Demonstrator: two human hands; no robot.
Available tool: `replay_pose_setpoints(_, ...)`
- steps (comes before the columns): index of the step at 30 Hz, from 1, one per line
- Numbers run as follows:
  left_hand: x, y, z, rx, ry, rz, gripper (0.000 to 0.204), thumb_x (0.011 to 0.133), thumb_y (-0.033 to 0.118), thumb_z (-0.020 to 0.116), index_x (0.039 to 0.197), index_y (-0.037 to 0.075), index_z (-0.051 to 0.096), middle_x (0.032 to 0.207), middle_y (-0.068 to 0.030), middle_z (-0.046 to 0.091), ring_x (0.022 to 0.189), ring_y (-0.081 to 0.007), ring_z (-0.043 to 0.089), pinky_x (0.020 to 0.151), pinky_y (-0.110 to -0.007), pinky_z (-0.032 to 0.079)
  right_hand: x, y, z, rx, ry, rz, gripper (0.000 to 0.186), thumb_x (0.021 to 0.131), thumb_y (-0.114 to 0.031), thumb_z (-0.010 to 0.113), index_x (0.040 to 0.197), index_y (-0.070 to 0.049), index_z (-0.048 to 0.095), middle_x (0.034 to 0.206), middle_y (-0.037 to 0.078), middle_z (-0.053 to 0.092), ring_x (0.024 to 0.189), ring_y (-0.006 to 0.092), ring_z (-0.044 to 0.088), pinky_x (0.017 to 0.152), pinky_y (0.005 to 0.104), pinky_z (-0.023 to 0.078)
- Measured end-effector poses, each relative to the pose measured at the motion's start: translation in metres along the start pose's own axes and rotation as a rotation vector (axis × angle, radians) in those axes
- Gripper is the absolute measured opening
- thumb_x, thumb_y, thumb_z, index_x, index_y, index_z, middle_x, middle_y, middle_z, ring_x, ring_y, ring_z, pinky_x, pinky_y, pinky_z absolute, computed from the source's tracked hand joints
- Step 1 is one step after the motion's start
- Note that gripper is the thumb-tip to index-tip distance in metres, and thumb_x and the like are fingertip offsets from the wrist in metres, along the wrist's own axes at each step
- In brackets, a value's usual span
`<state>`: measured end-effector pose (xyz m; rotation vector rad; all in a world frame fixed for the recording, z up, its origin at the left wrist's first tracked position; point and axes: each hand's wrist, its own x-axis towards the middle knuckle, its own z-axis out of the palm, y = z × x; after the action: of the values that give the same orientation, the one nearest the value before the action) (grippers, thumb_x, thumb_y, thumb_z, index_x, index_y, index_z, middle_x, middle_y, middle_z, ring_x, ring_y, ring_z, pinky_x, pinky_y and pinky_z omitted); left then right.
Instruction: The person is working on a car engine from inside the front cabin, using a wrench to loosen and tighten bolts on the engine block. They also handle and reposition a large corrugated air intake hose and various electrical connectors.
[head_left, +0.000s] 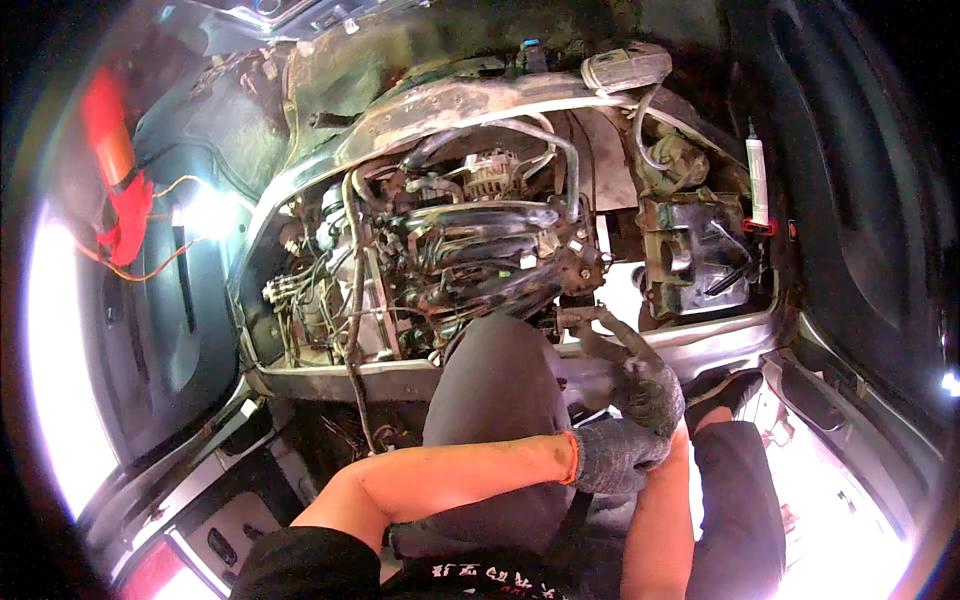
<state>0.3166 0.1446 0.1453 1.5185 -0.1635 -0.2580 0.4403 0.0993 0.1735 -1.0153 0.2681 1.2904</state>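
My left hand (615,455), in a dark knit glove with an orange cuff, is closed around the cuff of the glove at my right wrist. My right hand (640,375), in a dark, soiled glove, reaches up beside my bent knee with its fingers stretched out near the engine's lower right edge. They appear to hold nothing; whether they touch metal is unclear. The engine (480,250) has curved black intake pipes, hoses and wiring. Right of it sits a black box-like housing (690,250).
An upright white cartridge (756,180) stands at the bay's right. An orange-red item (130,215) with a cord hangs at the left beside a glaring light. The metal bay rim (705,335) runs beyond my knees, between dark side trim panels (870,280). A bright gap shows beside my right foot.
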Motion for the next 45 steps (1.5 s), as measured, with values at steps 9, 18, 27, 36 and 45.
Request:
replay_pose_setpoints(9, 0.045, 0.019, -0.044, 0.287, 0.324, 0.039, 0.01, 0.086, 0.011, 0.062, 0.095, 0.008, 0.062, 0.09, -0.016, 0.063, 0.086, -0.0387, 0.061, 0.077, -0.047, 0.05, 0.035, -0.014, -0.131, -0.391, 0.717, -0.657, 0.022, 0.1, -0.014, 0.054, 0.116, -0.002, 0.064, 0.101, 0.006, 0.071, 0.094, 0.0164, 0.065, 0.09, 0.0312, 0.051)
replay_pose_setpoints(18, 0.066, -0.052, -0.314, -0.281, 0.881, -0.645, 0.026, 0.09, 0.03, 0.067, 0.105, 0.008, 0.064, 0.09, -0.0028, 0.066, 0.079, -0.0176, 0.064, 0.071, -0.034, 0.054, 0.065, -0.008, -0.147, -1.814, 0.73, -0.817, 0.014, 0.071, -0.02, 0.064, 0.079, -0.009, 0.065, 0.078, 0.014, 0.062, 0.076, 0.0365, 0.059, 0.068, 0.0494, 0.046)
replay_pose_setpoints(27, 0.128, -0.131, -0.297, 0.036, 0.717, -0.994, 0.032, 0.093, 0.038, 0.06, 0.092, 0.006, 0.067, 0.077, -0.0076, 0.068, 0.055, -0.0226, 0.054, 0.063, -0.039, 0.045, 0.065, -0.017, -0.149, -1.758, 0.664, -0.792, 0.018, 0.065, -0.019, 0.067, 0.082, -0.012, 0.067, 0.081, 0.012, 0.064, 0.077, 0.0343, 0.061, 0.067, 0.0473, 0.049)
replay_pose_setpoints(36, 0.16, -0.092, -0.257, 1.275, 0.681, -0.31, 0.03, 0.091, 0.021, 0.063, 0.119, 0.012, 0.059, 0.101, -0.0168, 0.069, 0.094, -0.0301, 0.068, 0.084, -0.044, 0.054, 0.064, -0.017, -0.164, -1.725, 0.686, -0.757, 0.014, 0.07, -0.021, 0.064, 0.08, -0.012, 0.067, 0.075, 0.014, 0.061, 0.072, 0.0361, 0.06, 0.064, 0.0492, 0.045)
replay_pose_setpoints(45, 0.211, -0.198, -0.238, 1.273, -0.523, -0.785, 0.026, 0.091, 0.015, 0.057, 0.114, 0.005, 0.064, 0.114, -0.0166, 0.068, 0.099, -0.0312, 0.066, 0.087, -0.042, 0.052, 0.065, -0.015, -0.165, -1.768, 0.651, -0.736, 0.018, 0.068, -0.024, 0.069, 0.083, -0.014, 0.067, 0.08, 0.011, 0.064, 0.079, 0.0327, 0.062, 0.066, 0.0468, 0.049)
